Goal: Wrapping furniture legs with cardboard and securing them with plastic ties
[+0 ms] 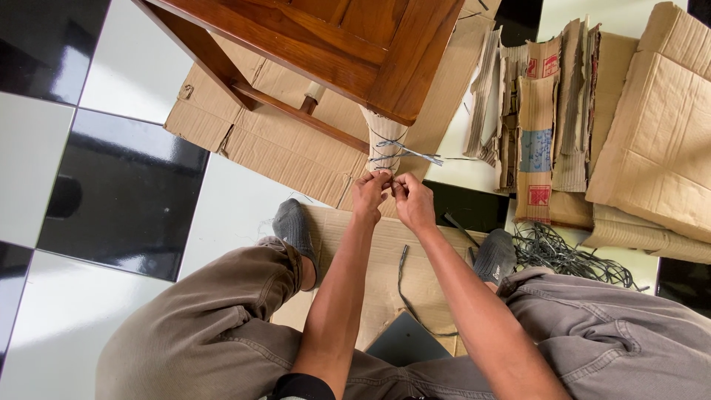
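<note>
Both hands, left hand (pixel 369 191) and right hand (pixel 413 200), pinch grey string (pixel 400 152) wound around the cardboard-wrapped chair leg (pixel 385 141), standing on flattened cardboard (pixel 281 141) on the floor (pixel 133 74).

furniture-packing workroom | checkered tile floor (pixel 126 185) | stacked cardboard (pixel 592 126) | wooden furniture (pixel 333 37)

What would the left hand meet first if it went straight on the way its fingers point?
Most likely the cardboard-wrapped table leg, bound with string. The left hand points up at it, fingers right at its lower end; depth is hard to judge.
</note>
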